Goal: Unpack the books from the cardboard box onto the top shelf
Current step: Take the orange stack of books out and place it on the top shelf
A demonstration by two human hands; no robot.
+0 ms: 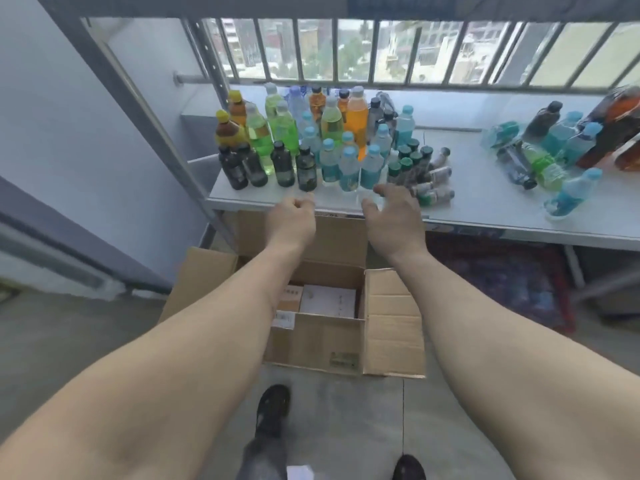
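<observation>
An open cardboard box (pixel 311 341) stands on the floor under the shelf's front edge, flaps spread. Inside lie books: a white one (pixel 329 301) and a tan one (pixel 291 297) beside it. Both arms reach forward above the box. My left hand (pixel 292 221) hovers at the shelf's front edge with fingers curled and holds nothing. My right hand (pixel 393 220) is beside it, fingers loosely spread and empty, near the front row of bottles. The white shelf (pixel 485 209) is at hand height.
Several bottles (pixel 311 140) crowd the shelf's left half; more bottles (pixel 554 150) lie and stand at the right. A metal upright (pixel 145 116) slants on the left. A patterned rug (pixel 502 271) lies under the shelf. My shoes (pixel 273 403) stand on the concrete floor.
</observation>
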